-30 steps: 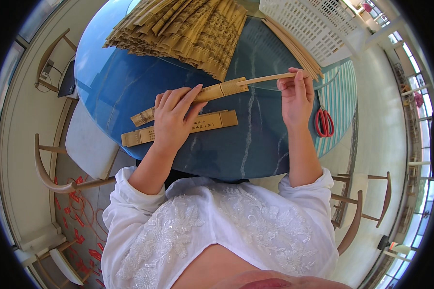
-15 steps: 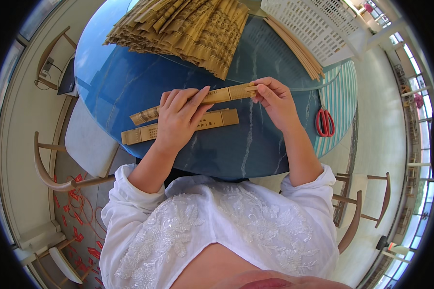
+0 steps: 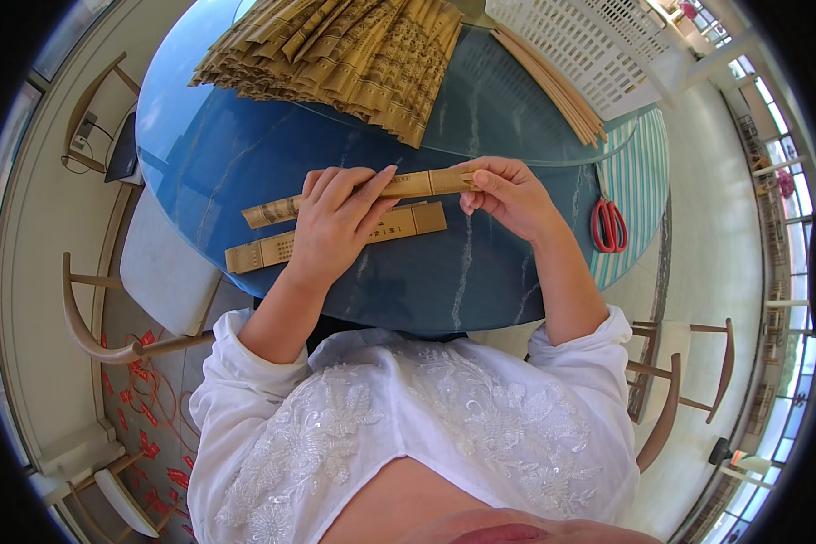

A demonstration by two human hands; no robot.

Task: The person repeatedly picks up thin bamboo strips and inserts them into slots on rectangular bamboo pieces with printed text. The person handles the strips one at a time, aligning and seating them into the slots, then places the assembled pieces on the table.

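Observation:
A folded strip of pleated golden-brown paper [image 3: 444,181], printed with dark marks, stretches between my two hands above the blue table. My left hand [image 3: 334,218] lies over its middle, fingers closed on it. At the strip's right end, my right hand [image 3: 511,192] pinches the tip between thumb and fingers, which partly hide that end. Just nearer to me, a second folded paper strip [image 3: 419,220] rests on the table, partly covered by my left hand and wrist.
At the back lies a large heap of pleated paper [image 3: 335,68]. Right of it are thin wooden sticks [image 3: 558,91] beside a white plastic basket [image 3: 589,45]. Red-handled scissors [image 3: 609,225] lie on a ribbed pale area of the round blue marbled table [image 3: 408,295].
My right hand has moved slightly left, its thumb now pressing on the strip's end and its fingers curled below. My left hand keeps its place on the strip.

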